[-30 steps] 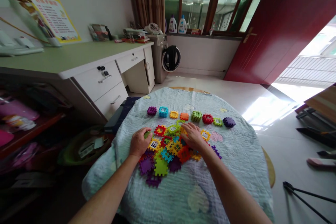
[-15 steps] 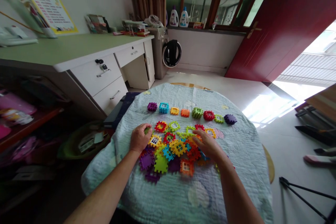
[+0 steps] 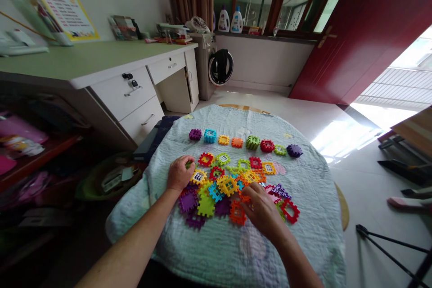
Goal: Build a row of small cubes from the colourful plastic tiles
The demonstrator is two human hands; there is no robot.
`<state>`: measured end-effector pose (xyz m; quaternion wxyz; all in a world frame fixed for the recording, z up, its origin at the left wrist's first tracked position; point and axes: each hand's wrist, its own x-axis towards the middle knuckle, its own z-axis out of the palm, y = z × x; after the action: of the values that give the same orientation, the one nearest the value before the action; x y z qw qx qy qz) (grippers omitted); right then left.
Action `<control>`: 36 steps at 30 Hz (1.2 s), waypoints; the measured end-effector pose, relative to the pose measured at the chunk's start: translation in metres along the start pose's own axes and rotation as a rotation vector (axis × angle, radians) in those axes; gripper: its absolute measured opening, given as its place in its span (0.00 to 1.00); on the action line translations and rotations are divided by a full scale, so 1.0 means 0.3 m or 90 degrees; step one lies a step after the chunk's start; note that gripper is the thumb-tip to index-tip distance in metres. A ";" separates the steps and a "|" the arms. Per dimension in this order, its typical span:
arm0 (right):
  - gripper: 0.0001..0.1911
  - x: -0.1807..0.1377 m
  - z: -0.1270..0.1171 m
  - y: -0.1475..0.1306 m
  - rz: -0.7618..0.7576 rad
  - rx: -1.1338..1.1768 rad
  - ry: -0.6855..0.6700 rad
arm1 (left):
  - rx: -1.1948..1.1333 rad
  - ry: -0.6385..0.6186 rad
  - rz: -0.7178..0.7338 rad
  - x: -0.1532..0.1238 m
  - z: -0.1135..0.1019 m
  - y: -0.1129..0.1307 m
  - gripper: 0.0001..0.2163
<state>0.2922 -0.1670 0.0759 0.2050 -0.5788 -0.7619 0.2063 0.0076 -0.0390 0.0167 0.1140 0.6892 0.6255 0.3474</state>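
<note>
My left hand is closed on a green block tile, most of which its fingers hide, at the left side of a mixed pile. Low over the pile's right part is my right hand, its thumb and fingers bent round an orange block tile. Between the hands lie interlocking tiles with notched edges: a yellow window tile, a blue tile, a lime tile and a purple tile. Right of my right hand lies a red frame tile.
Behind the pile runs a row of tiles and stacks sorted by colour, from a purple stack to a dark violet stack. A pale green cloth covers the round table. A desk stands left, a black tripod leg right.
My right hand has moved down and toward me, from the pile's back right to the orange tiles. The tiles at the far right now show. My left hand has stayed nearly still.
</note>
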 end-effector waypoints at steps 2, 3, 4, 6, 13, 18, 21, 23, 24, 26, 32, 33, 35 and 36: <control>0.10 0.024 0.010 0.024 -0.002 -0.028 0.042 | 0.000 0.005 0.004 -0.001 0.001 0.001 0.08; 0.13 0.037 0.014 0.036 -0.013 -0.037 0.046 | 0.000 0.007 0.004 -0.001 0.001 0.001 0.08; 0.15 0.050 0.019 0.044 -0.025 -0.043 0.043 | 0.000 0.008 0.005 -0.001 0.002 0.001 0.08; 0.11 0.071 0.029 0.052 -0.035 -0.043 0.035 | 0.000 0.009 0.006 -0.002 0.003 0.000 0.07; 0.11 0.087 0.009 0.090 0.019 0.092 0.136 | 0.006 0.007 0.010 -0.001 0.008 -0.006 0.07; 0.16 0.068 -0.015 0.174 0.179 0.162 0.182 | 0.001 0.015 0.026 0.002 0.013 -0.013 0.07; 0.15 0.060 0.000 0.194 0.187 0.088 0.187 | 0.001 0.022 0.030 0.001 0.014 -0.015 0.07; 0.14 0.055 0.007 0.190 0.159 0.017 0.223 | 0.002 0.024 0.030 0.000 0.013 -0.014 0.07; 0.14 0.053 0.007 0.184 0.143 -0.010 0.237 | 0.001 0.024 0.030 0.000 0.012 -0.014 0.07; 0.13 0.044 -0.002 0.164 0.115 -0.035 0.238 | -0.001 0.023 0.030 -0.001 0.011 -0.012 0.07; 0.06 0.010 -0.022 0.072 0.018 -0.058 0.020 | 0.001 0.026 0.035 0.002 0.014 -0.014 0.07; 0.07 0.007 -0.016 0.061 0.015 -0.079 -0.001 | 0.002 0.025 0.035 0.002 0.015 -0.015 0.07; 0.10 0.005 0.002 0.047 0.027 -0.123 -0.010 | 0.005 0.024 0.034 0.002 0.016 -0.016 0.07; 0.11 0.005 0.010 0.045 0.032 -0.138 -0.007 | 0.006 0.023 0.033 0.002 0.016 -0.017 0.07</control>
<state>0.3008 -0.1625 0.0661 0.1320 -0.6155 -0.7659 0.1309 0.0066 -0.0360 0.0104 0.0899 0.6993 0.6111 0.3598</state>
